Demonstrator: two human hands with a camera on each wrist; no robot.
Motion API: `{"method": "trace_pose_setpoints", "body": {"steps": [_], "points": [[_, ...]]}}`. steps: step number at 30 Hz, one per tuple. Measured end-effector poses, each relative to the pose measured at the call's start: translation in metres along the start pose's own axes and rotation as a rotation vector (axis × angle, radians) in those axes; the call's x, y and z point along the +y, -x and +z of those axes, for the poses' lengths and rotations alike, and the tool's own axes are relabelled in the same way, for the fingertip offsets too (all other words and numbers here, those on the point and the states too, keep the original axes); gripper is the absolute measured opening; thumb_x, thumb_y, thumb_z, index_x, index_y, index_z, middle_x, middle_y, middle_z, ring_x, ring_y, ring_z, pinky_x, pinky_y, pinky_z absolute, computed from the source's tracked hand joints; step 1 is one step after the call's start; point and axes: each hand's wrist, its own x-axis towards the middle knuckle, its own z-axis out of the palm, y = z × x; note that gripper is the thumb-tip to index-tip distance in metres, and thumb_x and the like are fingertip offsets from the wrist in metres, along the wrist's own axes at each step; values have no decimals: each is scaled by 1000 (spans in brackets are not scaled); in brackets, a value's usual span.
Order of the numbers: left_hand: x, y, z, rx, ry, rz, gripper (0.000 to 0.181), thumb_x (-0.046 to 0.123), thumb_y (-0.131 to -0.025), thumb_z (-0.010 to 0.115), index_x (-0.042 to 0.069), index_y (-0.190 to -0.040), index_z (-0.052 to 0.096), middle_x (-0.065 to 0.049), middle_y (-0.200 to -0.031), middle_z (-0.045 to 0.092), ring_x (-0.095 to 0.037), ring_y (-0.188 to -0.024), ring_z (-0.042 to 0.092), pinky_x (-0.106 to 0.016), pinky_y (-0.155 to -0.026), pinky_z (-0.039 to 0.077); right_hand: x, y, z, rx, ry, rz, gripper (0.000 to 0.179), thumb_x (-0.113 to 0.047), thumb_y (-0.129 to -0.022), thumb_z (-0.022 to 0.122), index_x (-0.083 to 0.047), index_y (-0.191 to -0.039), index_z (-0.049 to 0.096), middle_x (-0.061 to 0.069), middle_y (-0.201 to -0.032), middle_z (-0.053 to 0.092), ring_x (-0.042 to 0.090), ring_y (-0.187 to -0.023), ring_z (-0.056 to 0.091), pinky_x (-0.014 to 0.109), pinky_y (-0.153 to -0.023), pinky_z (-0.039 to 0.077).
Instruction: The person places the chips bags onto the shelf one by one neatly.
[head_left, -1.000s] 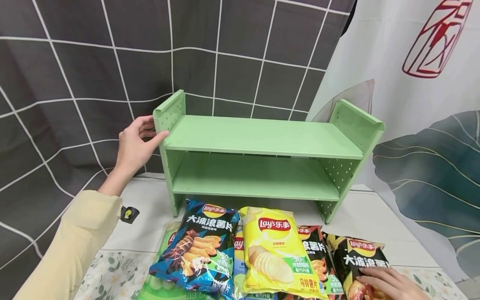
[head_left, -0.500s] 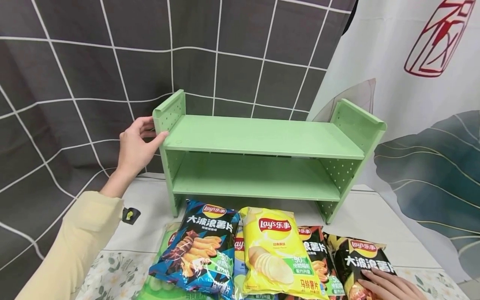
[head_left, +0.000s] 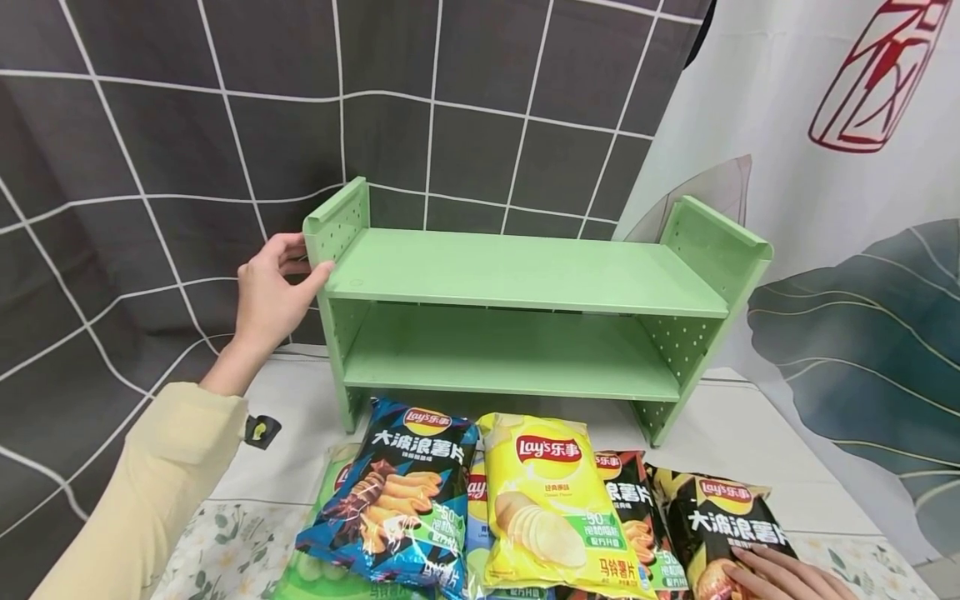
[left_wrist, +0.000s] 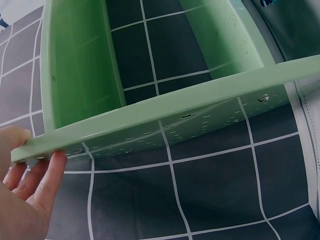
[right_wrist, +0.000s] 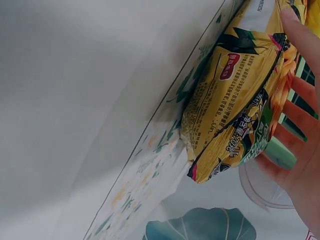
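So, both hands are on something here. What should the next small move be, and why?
I'd probably lift the black chip bag slightly with the right hand: its fingers lie on the bag's printed front, and the right wrist view shows the thumb against the bag too. The left hand grips the side of the green rack, so it could steady that.

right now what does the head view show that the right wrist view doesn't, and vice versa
Only the head view shows the left hand gripping the left end of the green shelf, and the blue Lay's bag. Only the right wrist view shows the gold panel of fine print. Both show the right hand on the black-and-gold Lay's bag.
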Motion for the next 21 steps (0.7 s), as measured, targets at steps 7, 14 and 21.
{"method": "trace_pose_setpoints", "body": {"steps": [7, 14, 21], "points": [[0, 0, 0, 2, 1, -5, 38, 14, -86, 68, -4, -118, 60, -22, -112, 69, 22, -74, 49, 0, -72, 41, 2, 0, 4, 7, -20, -14, 61, -73, -56, 72, -42, -108, 68, -27, -109, 65, -25, -123, 16, -1, -107, -9], [-1, 0, 1, 2, -6, -3, 38, 15, -86, 68, -4, -118, 60, -21, -112, 69, 22, -75, 48, 1, -72, 40, 5, 1, 6, -30, 2, 21, 63, -74, -55, 72, -39, -106, 69, -26, -109, 65, -15, -115, 32, -1, -106, -12], [-1, 1, 1, 7, -7, 2, 37, 14, -86, 68, -4, -117, 60, -22, -111, 69, 22, -75, 48, 1, -71, 39, 6, -1, 6, -2, -21, -25, 60, -71, -57, 73, -41, -109, 68, -26, -111, 65, -22, -125, 20, -2, -107, -7]]}}
